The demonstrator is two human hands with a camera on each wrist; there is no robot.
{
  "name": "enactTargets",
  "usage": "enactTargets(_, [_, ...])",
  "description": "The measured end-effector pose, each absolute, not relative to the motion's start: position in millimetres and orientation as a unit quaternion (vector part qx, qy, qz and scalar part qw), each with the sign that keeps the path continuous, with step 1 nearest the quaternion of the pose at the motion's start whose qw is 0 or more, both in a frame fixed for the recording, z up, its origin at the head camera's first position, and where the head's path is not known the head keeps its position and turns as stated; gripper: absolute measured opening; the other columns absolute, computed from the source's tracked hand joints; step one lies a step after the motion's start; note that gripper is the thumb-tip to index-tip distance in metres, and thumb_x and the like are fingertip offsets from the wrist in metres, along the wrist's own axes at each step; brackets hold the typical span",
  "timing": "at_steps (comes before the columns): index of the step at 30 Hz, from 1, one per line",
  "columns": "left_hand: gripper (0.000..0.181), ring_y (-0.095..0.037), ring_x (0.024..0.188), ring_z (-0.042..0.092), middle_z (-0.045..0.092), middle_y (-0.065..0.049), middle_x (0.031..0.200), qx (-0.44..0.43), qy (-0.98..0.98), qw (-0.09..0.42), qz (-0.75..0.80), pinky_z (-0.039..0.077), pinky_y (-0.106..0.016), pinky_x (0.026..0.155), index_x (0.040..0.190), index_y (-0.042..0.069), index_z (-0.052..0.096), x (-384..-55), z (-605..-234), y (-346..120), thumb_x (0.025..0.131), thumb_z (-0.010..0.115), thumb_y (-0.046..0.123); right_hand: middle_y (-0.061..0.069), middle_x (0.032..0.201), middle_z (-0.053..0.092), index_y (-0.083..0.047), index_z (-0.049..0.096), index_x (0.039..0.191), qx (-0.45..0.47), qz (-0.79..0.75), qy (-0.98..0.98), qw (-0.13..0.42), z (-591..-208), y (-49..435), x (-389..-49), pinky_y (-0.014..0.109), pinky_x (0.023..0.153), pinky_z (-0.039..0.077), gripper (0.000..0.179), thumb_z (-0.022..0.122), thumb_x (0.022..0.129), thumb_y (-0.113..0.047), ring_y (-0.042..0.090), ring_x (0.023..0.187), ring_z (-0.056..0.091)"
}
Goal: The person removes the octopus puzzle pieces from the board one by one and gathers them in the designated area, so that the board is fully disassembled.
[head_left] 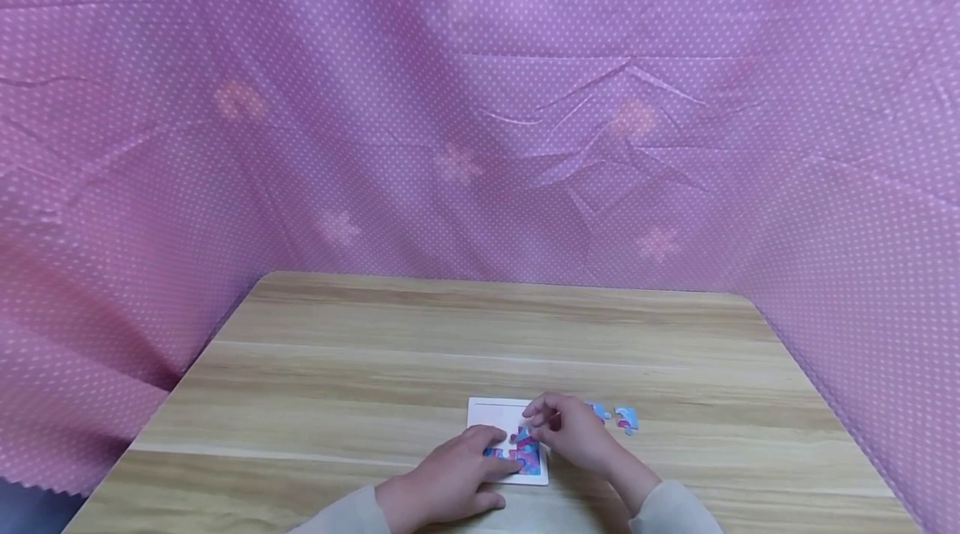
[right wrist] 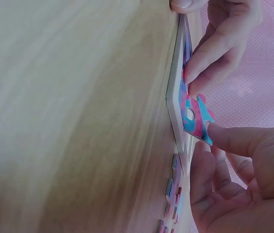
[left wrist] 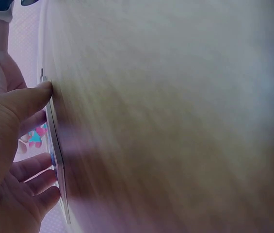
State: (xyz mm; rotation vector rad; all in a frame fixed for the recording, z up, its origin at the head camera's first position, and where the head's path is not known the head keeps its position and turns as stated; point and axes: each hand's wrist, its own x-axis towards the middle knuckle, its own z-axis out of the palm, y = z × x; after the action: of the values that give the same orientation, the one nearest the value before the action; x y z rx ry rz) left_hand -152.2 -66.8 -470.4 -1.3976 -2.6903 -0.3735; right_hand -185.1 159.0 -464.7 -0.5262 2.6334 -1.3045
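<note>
A square white puzzle tray [head_left: 491,411] lies on the table, with several blue, pink and purple jigsaw pieces [head_left: 528,461] fitted in its near right part. My left hand [head_left: 450,480] rests over the near left of the tray, its fingers extended and touching the pieces; the thumb lies at the near edge. Between right thumb and fingers, my right hand [head_left: 577,438] pinches a blue-and-pink jigsaw piece [right wrist: 197,121]. That piece stands tilted at the tray's right side, beside the fitted pieces. The fingers partly hide it in the head view.
Loose jigsaw pieces [head_left: 626,417] lie on the wooden table [head_left: 375,367] to the right of the tray, some partly behind my right hand. A pink dotted cloth [head_left: 480,142] hangs around the table's back and sides.
</note>
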Motion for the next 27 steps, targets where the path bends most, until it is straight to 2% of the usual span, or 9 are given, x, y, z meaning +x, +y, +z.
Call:
enactTargets(8, [0.042,-0.024,0.119,0.048,0.053,-0.014,0.127,-0.452,-0.883,0.034,-0.126,0.044,-0.034,0.095,0.125,0.026,0.065,-152.3,-470.2,-67.2,0.085,0.07,0.038,-0.008,0.08,0.061,-0.016,0.069,0.091,-0.177,-0.427,0.882,0.094,-465.5,160.8,-184.6,0.029,0.07,0.048,0.01,0.069,0.085,-0.008,0.013,0.077,0.055])
enactTargets(14, [0.043,-0.024,0.118,0.049,0.054,-0.014,0.125,-0.45,-0.883,0.043,-0.125,0.044,-0.033,0.095,0.124,0.027,0.066,-152.7,-470.1,-67.4,0.083,0.072,0.038,-0.002,0.085,0.062,-0.011,0.067,0.097,-0.184,-0.461,0.862,0.102,-464.3,168.6,-185.9,0.027,0.064,0.051,0.01,0.066,0.087,-0.009,0.017,0.077,0.057])
enactTargets(20, [0.044,-0.024,0.119,0.048,0.053,-0.013,0.127,-0.443,-0.887,0.033,-0.124,0.045,-0.033,0.094,0.125,0.028,0.065,-152.8,-469.4,-67.1,0.083,0.071,0.04,-0.001,0.086,0.063,-0.011,0.067,0.101,-0.161,-0.467,0.866,0.082,-461.5,181.5,-185.7,0.026,0.061,0.05,0.014,0.068,0.087,-0.013,0.017,0.078,0.058])
enactTargets(27, [0.044,-0.024,0.12,0.048,0.052,-0.013,0.128,-0.436,-0.891,0.022,-0.127,0.044,-0.033,0.095,0.126,0.029,0.064,-152.1,-469.0,-66.4,0.084,0.071,0.04,0.005,0.084,0.064,-0.006,0.066,0.103,-0.136,-0.497,0.853,0.086,-461.0,204.0,-183.0,0.031,0.056,0.053,0.015,0.066,0.089,-0.012,0.02,0.069,0.06])
